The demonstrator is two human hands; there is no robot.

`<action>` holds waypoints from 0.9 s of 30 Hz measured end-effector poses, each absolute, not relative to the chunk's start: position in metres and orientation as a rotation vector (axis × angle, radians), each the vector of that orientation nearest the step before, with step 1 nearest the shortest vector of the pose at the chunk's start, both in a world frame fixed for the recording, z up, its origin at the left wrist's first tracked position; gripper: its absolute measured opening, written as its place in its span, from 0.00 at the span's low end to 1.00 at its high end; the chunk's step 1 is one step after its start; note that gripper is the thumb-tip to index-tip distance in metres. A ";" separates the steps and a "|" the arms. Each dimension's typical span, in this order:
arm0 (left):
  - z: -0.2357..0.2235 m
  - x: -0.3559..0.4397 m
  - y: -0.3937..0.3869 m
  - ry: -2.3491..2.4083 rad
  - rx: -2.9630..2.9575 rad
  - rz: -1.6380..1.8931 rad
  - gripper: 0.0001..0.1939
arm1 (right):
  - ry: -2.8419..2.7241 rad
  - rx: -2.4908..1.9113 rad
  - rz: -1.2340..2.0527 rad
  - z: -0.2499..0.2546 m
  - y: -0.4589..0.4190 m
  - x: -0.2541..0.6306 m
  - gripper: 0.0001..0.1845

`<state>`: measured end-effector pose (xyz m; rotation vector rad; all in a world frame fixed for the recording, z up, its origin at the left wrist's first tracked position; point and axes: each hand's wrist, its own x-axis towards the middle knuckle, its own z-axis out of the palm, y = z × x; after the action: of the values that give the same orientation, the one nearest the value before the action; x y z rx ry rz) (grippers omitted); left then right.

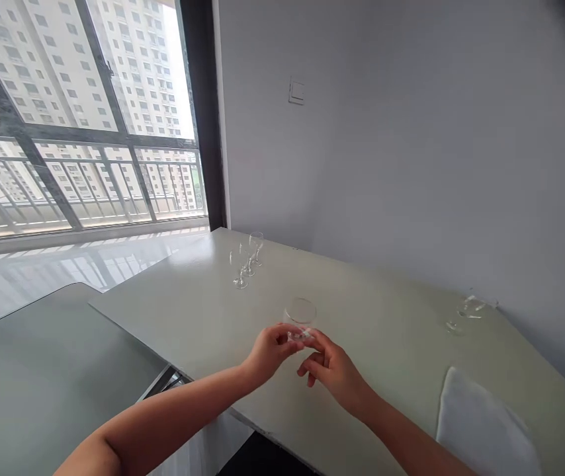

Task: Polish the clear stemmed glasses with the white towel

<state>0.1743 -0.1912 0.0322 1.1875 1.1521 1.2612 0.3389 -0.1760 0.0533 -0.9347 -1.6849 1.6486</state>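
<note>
Above the table, a clear drinking glass (301, 312) stands upright between my hands, its round rim facing up. Its lower part is partly hidden by fingers, so whether it has a stem cannot be told. My left hand (273, 352) pinches it low on the left side, between thumb and fingers. From the right, the fingertips of my right hand (332, 370) touch its lower end, with the other fingers curled below.
Stemmed glasses (241, 281) stand in a short row at the table's far left. Clear glassware (472, 307) sits by the wall on the right. A folded white cloth (483, 426) lies at the near right. A second, dark-topped table (59, 370) adjoins on the left.
</note>
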 end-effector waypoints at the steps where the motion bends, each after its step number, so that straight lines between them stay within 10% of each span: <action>1: 0.032 0.161 -0.188 1.218 1.181 1.282 0.17 | -1.683 -0.957 1.626 0.056 -0.175 0.345 0.29; 13: 0.036 -0.048 -0.116 1.786 0.864 1.832 0.22 | -1.167 -1.357 1.306 0.050 -0.151 0.485 0.23; 27: 0.014 -0.069 -0.032 1.780 0.891 1.702 0.16 | -0.803 -1.422 1.234 0.050 -0.171 0.545 0.17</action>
<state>-0.0685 -0.0315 0.0144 0.8913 1.7801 1.7015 0.5447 -0.1708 0.0503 -1.4220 -0.8032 1.2341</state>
